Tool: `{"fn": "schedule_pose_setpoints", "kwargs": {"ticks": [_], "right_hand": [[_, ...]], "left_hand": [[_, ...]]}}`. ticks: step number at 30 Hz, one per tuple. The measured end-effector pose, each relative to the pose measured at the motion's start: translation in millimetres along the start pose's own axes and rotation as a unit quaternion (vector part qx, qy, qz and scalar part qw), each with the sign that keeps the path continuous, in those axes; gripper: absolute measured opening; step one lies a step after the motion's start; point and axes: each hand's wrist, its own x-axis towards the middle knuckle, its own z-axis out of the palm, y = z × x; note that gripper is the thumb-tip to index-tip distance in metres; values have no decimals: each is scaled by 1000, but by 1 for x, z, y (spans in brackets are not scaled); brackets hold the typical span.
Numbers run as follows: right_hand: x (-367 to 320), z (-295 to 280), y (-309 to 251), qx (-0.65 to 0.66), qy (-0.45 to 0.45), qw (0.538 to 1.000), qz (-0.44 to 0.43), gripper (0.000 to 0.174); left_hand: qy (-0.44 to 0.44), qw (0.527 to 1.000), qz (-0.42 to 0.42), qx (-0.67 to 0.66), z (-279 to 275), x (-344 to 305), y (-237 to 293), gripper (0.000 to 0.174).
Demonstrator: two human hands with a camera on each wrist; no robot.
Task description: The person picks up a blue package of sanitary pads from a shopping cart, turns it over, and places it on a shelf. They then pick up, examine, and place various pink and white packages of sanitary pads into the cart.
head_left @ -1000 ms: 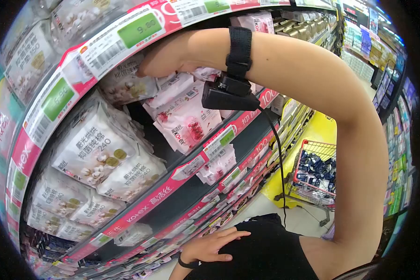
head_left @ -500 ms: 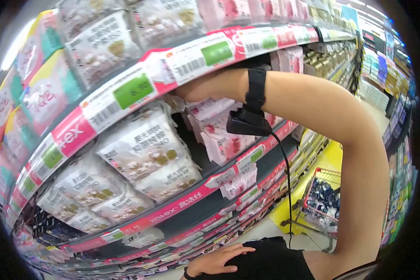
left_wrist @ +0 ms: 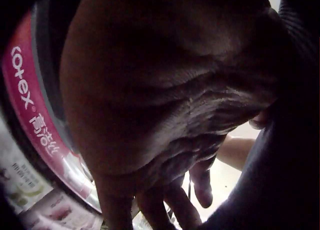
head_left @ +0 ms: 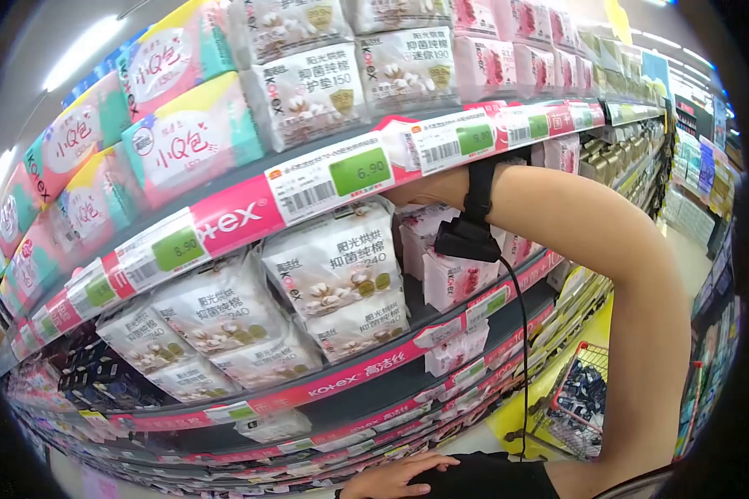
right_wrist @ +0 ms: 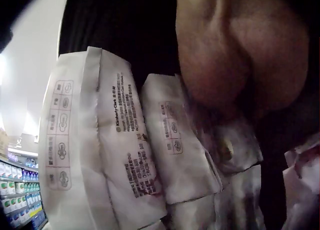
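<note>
My right arm reaches into a shelf bay; most of the right hand is behind the price rail. In the right wrist view, the heel of the right hand is over a small white pack, with its fingers hidden, so I cannot tell whether they grip it. Beside it stand white sanitary-pad packs, backs turned to that camera. From the front, these cotton-printed packs fill the bay left of the wrist. Low in the head view, my left hand rests with extended fingers on black clothing.
Pink packs stand right of the wrist. Above the rail are more white packs and pastel packs. A cable hangs from the wrist camera. On the floor at right stands a red-rimmed cart holding dark packs.
The head view has turned up and left, so the upper shelf shows more. My right hand has slipped further out of sight behind the rail. The left hand still rests on the clothing.
</note>
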Motion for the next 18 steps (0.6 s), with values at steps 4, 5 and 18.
{"fn": "schedule_pose_setpoints", "kwargs": {"ticks": [4,5,18], "right_hand": [[-6,-6,-4,8,3,1000,14,24],[-7,-6,-3,10,4,1000,16,24],[-2,-7,8,20,25,999,19,23]], "left_hand": [[15,1000,5,5,-1,-6,2,67],[19,1000,4,7,-1,-7,1,66],[-6,999,-6,44,5,-11,-53,57]]}}
